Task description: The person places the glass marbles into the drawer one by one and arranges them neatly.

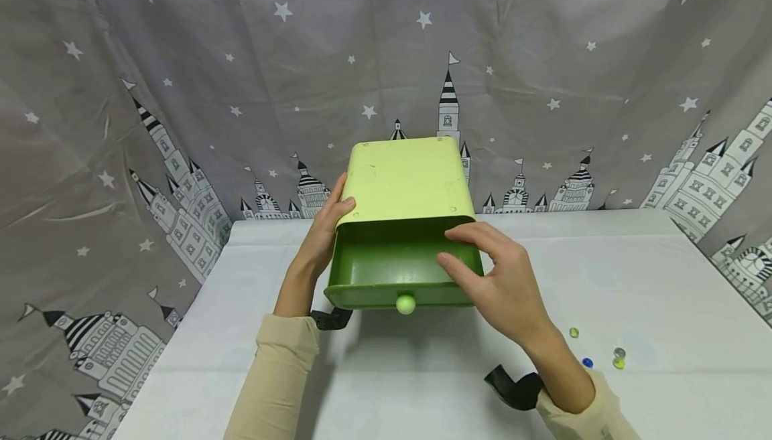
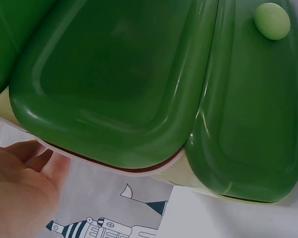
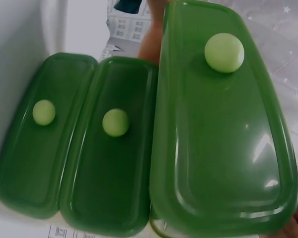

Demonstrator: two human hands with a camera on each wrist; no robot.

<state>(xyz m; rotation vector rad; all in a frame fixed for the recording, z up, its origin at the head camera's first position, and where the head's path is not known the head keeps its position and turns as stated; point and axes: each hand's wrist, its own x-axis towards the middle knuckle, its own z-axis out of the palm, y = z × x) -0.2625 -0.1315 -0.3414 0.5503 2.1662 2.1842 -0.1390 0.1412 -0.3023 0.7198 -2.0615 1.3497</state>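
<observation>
A small cabinet with a light green shell (image 1: pixel 410 179) stands on the table. Its dark green top drawer (image 1: pixel 362 297) is pulled out, and only bare green interior shows. The drawer front carries a round light green knob (image 1: pixel 406 304). My left hand (image 1: pixel 317 242) rests against the cabinet's left side, its fingers partly hidden behind it. Over the drawer's right part is my right hand (image 1: pixel 503 282), thumb and index finger apart with nothing between them. Whether it touches the drawer's rim I cannot tell. Two lower drawers, a middle one (image 3: pixel 107 168) and a bottom one (image 3: pixel 32 163), are closed.
Several glass marbles lie on the white table (image 1: pixel 603 279) to the right, among them a blue one (image 1: pixel 588 362), a clear one (image 1: pixel 619 353) and a yellow-green one (image 1: pixel 573 332). A grey castle-print curtain (image 1: pixel 398 45) hangs behind. Black straps (image 1: pixel 515 390) hang at both wrists.
</observation>
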